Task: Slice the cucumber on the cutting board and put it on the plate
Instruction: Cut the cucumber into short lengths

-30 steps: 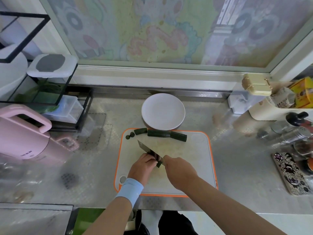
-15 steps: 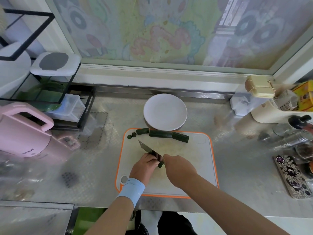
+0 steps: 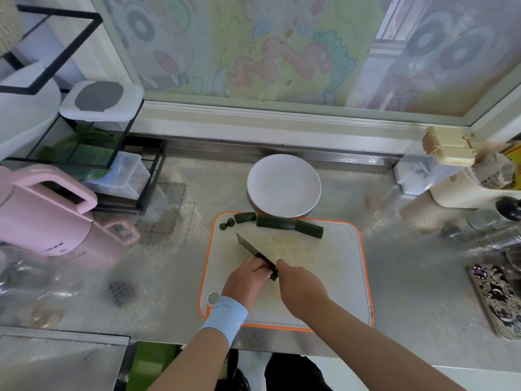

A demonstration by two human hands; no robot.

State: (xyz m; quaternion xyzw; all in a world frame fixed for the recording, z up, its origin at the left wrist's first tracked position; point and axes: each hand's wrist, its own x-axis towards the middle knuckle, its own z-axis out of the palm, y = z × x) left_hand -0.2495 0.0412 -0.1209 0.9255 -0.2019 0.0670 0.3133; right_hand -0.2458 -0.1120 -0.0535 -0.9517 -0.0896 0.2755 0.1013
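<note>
A white cutting board (image 3: 332,266) with an orange rim lies on the steel counter. Three dark green cucumber chunks (image 3: 275,222) lie in a row along its far edge, with two small end bits (image 3: 227,223) to their left. My right hand (image 3: 298,286) grips the handle of a knife (image 3: 248,246) whose blade points up and left. My left hand (image 3: 248,279), with a blue wristband, holds down a cucumber piece (image 3: 274,275) right beside the blade; most of that piece is hidden. An empty white plate (image 3: 284,185) sits just beyond the board.
A pink kettle-like appliance (image 3: 42,215) stands at the left, with a black wire rack (image 3: 84,131) of containers behind it. Bottles and boxes (image 3: 451,170) crowd the right side. A patterned phone case (image 3: 499,300) lies near the right edge.
Both hands and the knife stay at the same spot on the board. Only the camera view has shifted slightly; the chunks and plate have not moved.
</note>
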